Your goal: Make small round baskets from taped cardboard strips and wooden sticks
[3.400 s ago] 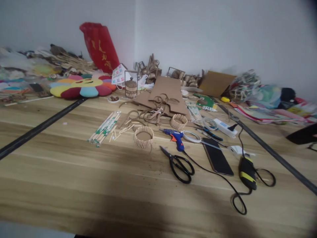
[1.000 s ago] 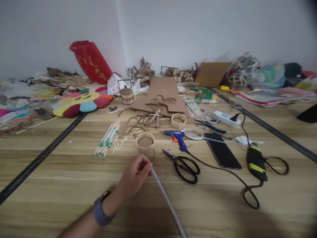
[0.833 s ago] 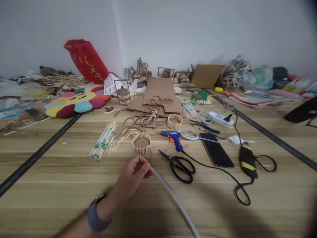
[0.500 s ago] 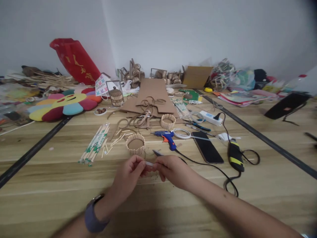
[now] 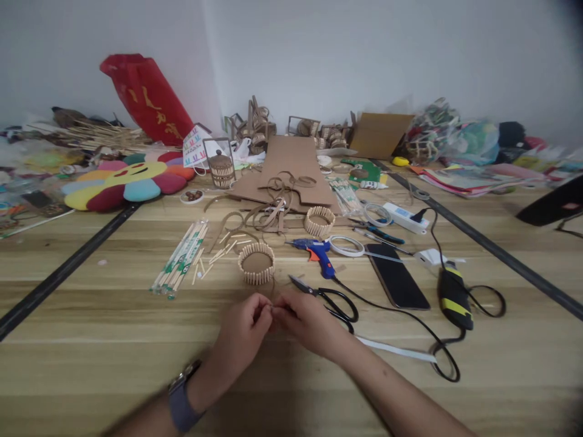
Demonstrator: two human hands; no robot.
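Note:
My left hand [image 5: 248, 321] and my right hand [image 5: 303, 318] meet at the fingertips over the table. Both are closed in a pinch, and what lies between them is too small and covered to make out. A thin dark line runs up from the fingers to a small round basket with a wall of short sticks [image 5: 255, 265]. Right of my right hand are black-handled scissors [image 5: 339, 303], partly behind it. A white strip [image 5: 396, 350] lies on the table beside my right forearm.
A blue glue gun [image 5: 321, 255], a tape roll [image 5: 346, 246], a phone [image 5: 398, 276] and a second stick ring [image 5: 319, 222] lie beyond. Bagged sticks [image 5: 182, 258] rest at left. Cardboard [image 5: 291, 167] and brown strips stand behind. A black cable [image 5: 401, 311] loops at right.
The white strip that was between my fingers is out of them; one now shows on the table at right. My hands have come together, and the view has shifted, uncovering more of the scissors.

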